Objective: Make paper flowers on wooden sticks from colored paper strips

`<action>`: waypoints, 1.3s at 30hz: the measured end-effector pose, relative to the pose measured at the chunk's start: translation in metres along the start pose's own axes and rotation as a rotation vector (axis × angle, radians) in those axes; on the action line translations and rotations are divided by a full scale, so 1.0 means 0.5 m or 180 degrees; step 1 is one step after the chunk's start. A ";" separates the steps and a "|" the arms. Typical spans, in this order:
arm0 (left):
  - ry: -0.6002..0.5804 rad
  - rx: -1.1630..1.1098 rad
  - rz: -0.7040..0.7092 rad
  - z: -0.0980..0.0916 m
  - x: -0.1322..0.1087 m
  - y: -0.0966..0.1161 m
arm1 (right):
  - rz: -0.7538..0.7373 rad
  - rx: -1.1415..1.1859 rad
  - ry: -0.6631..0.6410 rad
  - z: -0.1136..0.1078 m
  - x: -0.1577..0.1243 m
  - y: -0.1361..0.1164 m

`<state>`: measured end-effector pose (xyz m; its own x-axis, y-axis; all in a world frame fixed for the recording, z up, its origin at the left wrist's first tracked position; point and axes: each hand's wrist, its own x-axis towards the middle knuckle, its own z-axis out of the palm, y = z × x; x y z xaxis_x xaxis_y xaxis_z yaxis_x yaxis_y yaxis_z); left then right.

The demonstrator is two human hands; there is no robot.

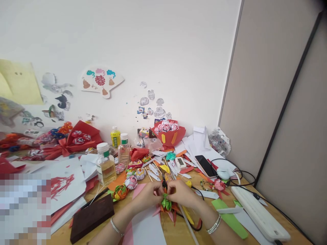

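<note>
A green, orange and pink folded paper flower (166, 204) is held low over the front middle of the table. My left hand (153, 193) pinches its upper left side with thumb and fingertips. From the other side, my right hand (178, 192) pinches the same flower, and the two hands nearly meet. Under my left forearm lies a pink and white paper sheet (148, 226). An orange and green paper flower (120, 192) and a pink and white one (131, 182) sit left of my hands. Green paper (231, 217) is beyond my right wrist.
A dark brown box (92, 217) and a bottle of pale liquid (106, 170) stand left. On the right are a phone (205, 166), a white mouse (223, 173), black cables and a long white device (259, 212). A red paper bouquet (167, 134) is by the wall.
</note>
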<state>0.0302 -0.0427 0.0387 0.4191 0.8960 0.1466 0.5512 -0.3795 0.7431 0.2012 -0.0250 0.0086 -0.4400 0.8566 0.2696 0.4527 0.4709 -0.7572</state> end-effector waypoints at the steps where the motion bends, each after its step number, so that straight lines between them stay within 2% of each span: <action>1: -0.0017 -0.0021 -0.0025 0.000 0.000 0.001 | 0.0026 -0.0024 0.0021 0.000 -0.001 -0.001; 7: -0.0067 -0.0360 -0.0185 -0.008 0.001 0.004 | -0.0141 -0.0120 0.0021 -0.009 -0.009 -0.025; 10: -0.0305 -0.1259 -0.0341 -0.020 0.000 -0.002 | -0.0318 -0.0091 -0.0006 -0.020 -0.011 -0.041; 13: -0.0395 -0.2059 -0.0540 -0.029 0.001 -0.013 | -0.0429 -0.0011 0.0134 -0.026 -0.010 -0.048; 16: -0.0441 -0.1929 -0.0552 -0.028 0.004 -0.023 | -0.0431 -0.0061 0.0195 -0.024 -0.009 -0.046; 21: -0.0404 -0.1623 -0.0333 -0.020 0.007 -0.024 | -0.0434 -0.0043 0.0001 -0.025 -0.012 -0.048; 26: -0.0356 -0.1497 -0.0359 -0.019 0.005 -0.014 | -0.0603 -0.0172 0.0100 -0.027 -0.015 -0.055; 32: -0.0277 -0.1370 -0.0536 -0.015 -0.001 -0.010 | -0.0915 -0.0483 -0.0016 -0.025 -0.013 -0.055; 36: -0.0326 -0.1504 -0.0591 -0.011 0.000 -0.010 | -0.0795 -0.0345 -0.0123 -0.027 -0.014 -0.054; 39: -0.0229 -0.1431 -0.0571 -0.011 0.000 -0.011 | -0.0774 -0.0299 -0.0145 -0.031 -0.014 -0.052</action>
<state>0.0229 -0.0391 0.0382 0.4036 0.9139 -0.0433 0.2597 -0.0691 0.9632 0.2045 -0.0397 0.0355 -0.5783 0.7063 0.4083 0.3985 0.6812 -0.6141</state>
